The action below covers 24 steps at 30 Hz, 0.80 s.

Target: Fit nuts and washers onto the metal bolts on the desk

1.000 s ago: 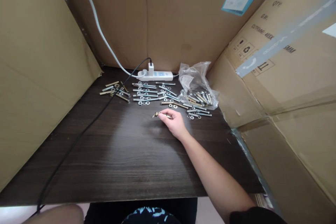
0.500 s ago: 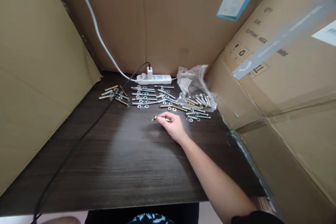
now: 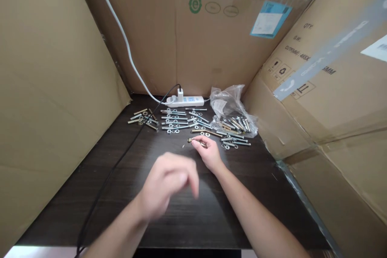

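Note:
My right hand point(image 3: 208, 153) pinches a brass-coloured bolt point(image 3: 202, 144) just above the dark tabletop. Its head or nut end sticks out to the left of the fingertips, and the palm side hides part of the shank. A tiny pale sliver point(image 3: 183, 146) shows just left of that end. My left hand point(image 3: 171, 183), blurred by motion, hovers nearer to me over the table, its fingers bent down and apart from the thumb, with nothing visible in them. Behind both hands lie rows of silver bolts point(image 3: 174, 118) with washers and nuts point(image 3: 173, 131).
A loose pile of bolts point(image 3: 142, 117) lies at the left, partly under a black cable point(image 3: 121, 157). At the back are a white power strip point(image 3: 198, 101) and a clear plastic bag point(image 3: 231, 102) with bolts. Cardboard boxes point(image 3: 157, 48) wall in the table point(image 3: 99, 209).
My left hand has come into view from below, over the middle of the table. My right hand keeps hold of the bolt. The view has tilted up and shifted slightly left.

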{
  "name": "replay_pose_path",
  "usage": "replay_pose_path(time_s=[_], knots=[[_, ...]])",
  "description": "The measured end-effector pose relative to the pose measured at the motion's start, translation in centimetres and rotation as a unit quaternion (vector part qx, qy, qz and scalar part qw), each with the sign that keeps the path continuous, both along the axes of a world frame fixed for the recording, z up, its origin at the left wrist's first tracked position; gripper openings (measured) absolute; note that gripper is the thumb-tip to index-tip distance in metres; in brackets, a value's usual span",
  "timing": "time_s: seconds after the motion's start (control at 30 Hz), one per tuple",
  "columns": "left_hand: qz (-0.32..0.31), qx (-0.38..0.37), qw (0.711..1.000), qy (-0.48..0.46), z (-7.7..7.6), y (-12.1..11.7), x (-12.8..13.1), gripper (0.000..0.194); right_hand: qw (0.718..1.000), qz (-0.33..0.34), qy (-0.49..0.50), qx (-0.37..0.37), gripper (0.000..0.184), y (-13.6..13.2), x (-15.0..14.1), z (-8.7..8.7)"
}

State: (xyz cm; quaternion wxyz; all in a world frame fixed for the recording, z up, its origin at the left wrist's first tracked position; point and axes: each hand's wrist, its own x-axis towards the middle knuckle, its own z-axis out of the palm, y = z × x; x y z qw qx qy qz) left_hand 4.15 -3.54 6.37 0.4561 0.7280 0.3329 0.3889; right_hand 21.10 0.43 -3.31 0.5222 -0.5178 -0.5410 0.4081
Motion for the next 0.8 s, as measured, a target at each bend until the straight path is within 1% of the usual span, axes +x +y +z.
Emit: replay_pose_path(time_s=[0.07, 0.13, 0.17, 0.2, 0.27, 0.33, 0.43, 0.53, 0.67, 0.8], knots=[[0.047, -0.02, 0.999, 0.003, -1.2, 2.6, 1.0, 0.036, 1.0, -0.009, 0.021, 0.009, 0.02, 0.1, 0.1, -0.1], [0.118, -0.04, 0.992, 0.013, -3.3, 5.4, 2.1, 0.034, 0.999, -0.013, 0.04, 0.012, 0.021, 0.2, 0.1, -0.3], [0.134, -0.042, 0.99, 0.024, -4.6, 6.6, 2.4, 0.034, 0.999, -0.013, 0.047, 0.011, 0.022, 0.2, 0.2, -0.4], [0.14, -0.038, 0.989, 0.043, -5.7, 7.6, 2.7, 0.035, 0.999, -0.012, 0.051, 0.01, 0.023, 0.2, 0.2, -0.4], [0.124, -0.031, 0.988, 0.081, -7.7, 8.7, 2.8, 0.039, 0.998, -0.006, 0.054, 0.009, 0.024, 0.3, 0.2, -0.6], [0.083, -0.018, 0.991, 0.1, -8.8, 8.9, 2.6, 0.041, 0.999, 0.002, 0.049, 0.009, 0.025, 0.2, 0.3, -0.7], [0.023, -0.001, 0.994, 0.107, -9.2, 8.7, 1.9, 0.04, 0.999, 0.011, 0.033, 0.008, 0.025, 0.1, 0.2, -0.8], [-0.01, 0.016, 0.992, 0.129, -9.2, 8.7, 1.3, 0.04, 1.0, 0.019, 0.012, 0.002, 0.025, 0.0, 0.1, -0.8], [0.001, 0.025, 0.988, 0.154, -9.7, 8.7, 1.0, 0.036, 0.999, 0.025, -0.02, -0.017, 0.025, -0.1, 0.1, -0.8], [0.003, 0.015, 0.99, 0.14, -10.1, 8.2, 0.9, 0.022, 0.999, 0.022, -0.022, -0.034, 0.026, 0.0, 0.1, -0.7]])
